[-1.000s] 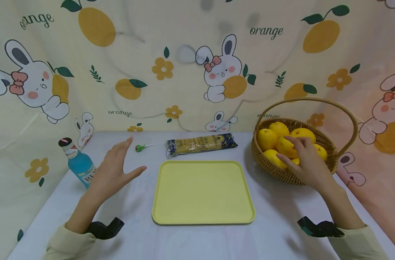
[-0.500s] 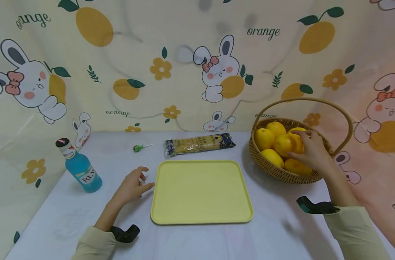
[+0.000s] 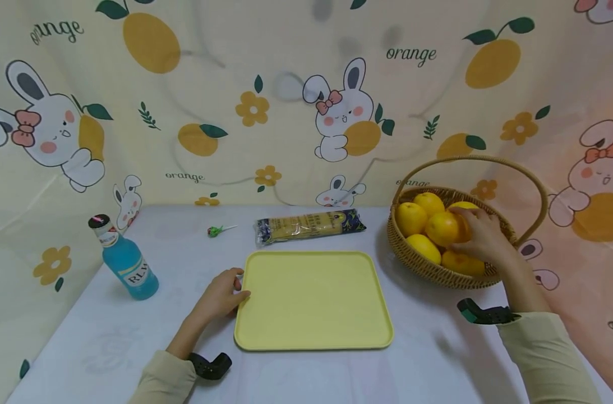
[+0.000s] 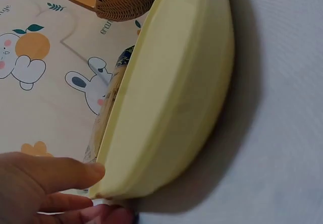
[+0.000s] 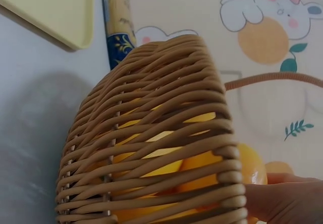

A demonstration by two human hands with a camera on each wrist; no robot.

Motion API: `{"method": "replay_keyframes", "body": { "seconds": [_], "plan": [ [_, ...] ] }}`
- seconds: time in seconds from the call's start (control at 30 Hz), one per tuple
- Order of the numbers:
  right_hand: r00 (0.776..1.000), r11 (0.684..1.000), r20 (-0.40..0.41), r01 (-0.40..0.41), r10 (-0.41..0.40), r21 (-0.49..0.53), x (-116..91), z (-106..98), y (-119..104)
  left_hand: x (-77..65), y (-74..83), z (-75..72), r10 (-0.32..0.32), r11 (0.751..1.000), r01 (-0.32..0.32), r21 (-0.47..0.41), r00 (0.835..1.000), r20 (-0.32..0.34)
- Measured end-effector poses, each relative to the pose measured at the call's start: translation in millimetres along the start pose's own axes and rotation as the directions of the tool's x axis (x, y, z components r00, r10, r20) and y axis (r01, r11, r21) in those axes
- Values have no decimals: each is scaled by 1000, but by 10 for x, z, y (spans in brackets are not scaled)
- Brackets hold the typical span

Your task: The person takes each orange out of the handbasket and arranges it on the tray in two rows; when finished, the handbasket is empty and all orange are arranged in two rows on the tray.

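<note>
My left hand [image 3: 220, 296] pinches the left rim of a pale yellow tray [image 3: 313, 300]. In the left wrist view the thumb [image 4: 75, 174] lies on top of the rim, with the fingers below it. My right hand [image 3: 483, 235] reaches into a wicker basket [image 3: 412, 258] of several lemons [image 3: 411, 217]. Its fingers curl round a lemon [image 3: 464, 229] on the basket's right side, which the hand partly hides. In the right wrist view the basket's woven wall [image 5: 151, 153] covers most of the fruit, and only part of the right hand [image 5: 292, 201] shows.
Behind the tray lies a long gold and blue packet [image 3: 311, 225]. A green-wrapped lollipop [image 3: 216, 230] is left of it. A bottle of blue drink [image 3: 129, 264] stands at the left. The basket's tall handle [image 3: 533, 174] arches over the fruit.
My left hand has come down and to the right, from near the bottle to the tray's left rim. The right hand has moved deeper among the lemons and closed round one.
</note>
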State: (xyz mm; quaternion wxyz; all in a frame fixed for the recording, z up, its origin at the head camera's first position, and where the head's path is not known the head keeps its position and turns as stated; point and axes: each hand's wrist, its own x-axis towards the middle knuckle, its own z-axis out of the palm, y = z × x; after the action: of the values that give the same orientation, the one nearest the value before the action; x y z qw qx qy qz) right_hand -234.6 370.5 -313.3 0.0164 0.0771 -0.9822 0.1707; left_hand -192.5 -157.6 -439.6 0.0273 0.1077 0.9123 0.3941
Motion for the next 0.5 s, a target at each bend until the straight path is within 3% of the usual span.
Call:
{"method": "replay_keyframes", "body": {
  "seconds": [0.17, 0.33, 0.5],
  "plan": [
    [1000, 1000, -10, 4, -4, -9, 19, 41, 37, 5, -21, 50, -8, 1000, 8, 7, 1000, -23],
    [996, 999, -77, 33, -34, -18, 31, 69, 50, 17, -53, 89, -25, 999, 26, 34, 999, -45],
    [993, 1000, -116, 17, -18, -16, 33, 81, 75, 7, -77, 102, -43, 999, 43, -4, 998, -50]
  ]
}}
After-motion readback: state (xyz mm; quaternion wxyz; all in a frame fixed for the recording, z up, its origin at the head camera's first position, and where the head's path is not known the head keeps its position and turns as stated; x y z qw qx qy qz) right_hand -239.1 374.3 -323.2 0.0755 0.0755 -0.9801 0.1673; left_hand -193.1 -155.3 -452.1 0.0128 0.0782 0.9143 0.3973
